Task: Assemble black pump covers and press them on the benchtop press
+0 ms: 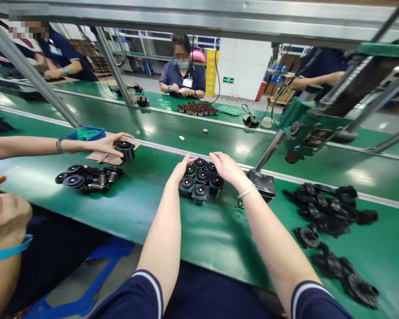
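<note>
A tight cluster of several black round motor-like parts with green rings (202, 176) stands upright on the green bench in front of me. My left hand (182, 169) lies against its left side, fingers curving round the far edge. From the right, my right hand (226, 167) rests with bent fingers on the far right parts. Together the two hands hold the group between them. The fingertips are partly hidden behind the parts.
A press (306, 128) with a dark base block (263, 185) stands to the right. Beyond it lies a pile of black plastic parts (329, 206). At left, a co-worker's hand (111, 145) grips a similar part near more parts (88, 178) and a blue tray (101, 134).
</note>
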Demonstrator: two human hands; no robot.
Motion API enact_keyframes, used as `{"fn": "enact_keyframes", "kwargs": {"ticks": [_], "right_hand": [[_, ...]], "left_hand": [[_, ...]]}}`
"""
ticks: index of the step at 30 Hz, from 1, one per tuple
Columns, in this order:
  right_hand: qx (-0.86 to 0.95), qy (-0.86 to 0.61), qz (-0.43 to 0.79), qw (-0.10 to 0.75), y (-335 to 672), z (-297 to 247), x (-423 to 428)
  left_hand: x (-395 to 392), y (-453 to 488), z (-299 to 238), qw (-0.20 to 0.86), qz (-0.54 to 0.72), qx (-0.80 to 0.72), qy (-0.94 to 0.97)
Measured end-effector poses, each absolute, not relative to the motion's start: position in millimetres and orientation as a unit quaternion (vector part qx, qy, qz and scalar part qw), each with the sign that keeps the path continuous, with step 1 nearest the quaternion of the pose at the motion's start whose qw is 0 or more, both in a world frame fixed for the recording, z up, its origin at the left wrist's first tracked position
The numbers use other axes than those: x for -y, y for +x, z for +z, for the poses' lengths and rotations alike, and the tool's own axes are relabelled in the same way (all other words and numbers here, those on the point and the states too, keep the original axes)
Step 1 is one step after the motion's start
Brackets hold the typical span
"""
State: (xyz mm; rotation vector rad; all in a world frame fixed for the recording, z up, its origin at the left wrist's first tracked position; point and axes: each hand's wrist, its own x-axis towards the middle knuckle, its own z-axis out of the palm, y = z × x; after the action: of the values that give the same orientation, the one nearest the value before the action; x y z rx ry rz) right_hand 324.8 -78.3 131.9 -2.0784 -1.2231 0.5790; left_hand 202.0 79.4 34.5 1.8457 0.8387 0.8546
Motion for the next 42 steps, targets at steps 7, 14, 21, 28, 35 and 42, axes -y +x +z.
{"fn": "enact_keyframes", "kwargs": {"ticks": [7, 14, 21, 28, 35, 42], "right_hand": [[0.464, -0.835, 0.03, 0.293, 361.6, 182.5, 290.3], [0.395, -0.896, -0.106, 0.175, 402.6, 91.4, 422.7], [0.406, -0.889, -0.202, 0.057, 376.3, 24.2, 407.7], [0.409, -0.885, -0.214, 0.063, 419.3, 17.5, 383.5], [0.481, -0.846, -0.2, 0.111, 395.9, 36.4, 359.0], [0.533, -0.811, -0.052, 0.236, 353.2, 3.1, 337.4]], "left_hand": [[-39.8, 188.4, 90.1, 0.341, 0.357, -0.304, 0.815], [22.5, 220.5, 99.9, -0.025, 0.086, -0.133, 0.987], [26.1, 238.4, 87.8, -0.092, 0.05, -0.124, 0.987], [50.6, 216.6, 82.6, 0.028, 0.052, -0.096, 0.994], [110.9, 197.3, 42.9, 0.379, 0.102, -0.003, 0.92], [134.6, 207.3, 7.4, 0.605, 0.119, -0.097, 0.781]]}}
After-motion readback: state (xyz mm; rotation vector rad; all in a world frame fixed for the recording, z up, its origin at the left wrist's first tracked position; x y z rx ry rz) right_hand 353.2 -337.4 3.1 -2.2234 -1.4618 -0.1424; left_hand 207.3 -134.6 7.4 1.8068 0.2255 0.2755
